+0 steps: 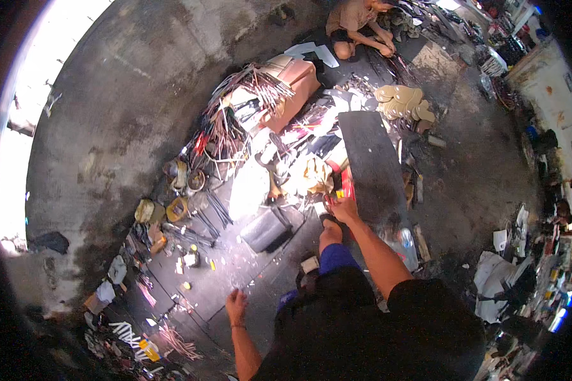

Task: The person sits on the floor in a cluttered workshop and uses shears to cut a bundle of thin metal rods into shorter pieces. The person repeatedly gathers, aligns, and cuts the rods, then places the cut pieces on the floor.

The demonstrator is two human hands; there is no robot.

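Note:
My right hand point(344, 209) reaches forward, its fingers closed round a small, partly red thing point(328, 200) too small to name. Just beyond it lie red and yellow items point(346, 182), beside the long dark board point(373, 155). My left hand point(236, 307) hangs lower down at the left, fingers curled in with nothing visible in them. Nearest to it on the floor are small scraps and a little yellow piece point(186, 286). A folded black sheet point(265, 230) lies between my two hands. Crumpled brown paper point(314, 174) sits ahead of the right hand.
A heap of thin strips point(245, 92) lies by a brown box point(299, 79). Tape rolls point(177, 208) stand to the left. Tan sole-shaped pieces point(400, 103) are stacked beyond the board. A person point(356, 28) sits at the far end, working with strips. Clutter lines the right wall.

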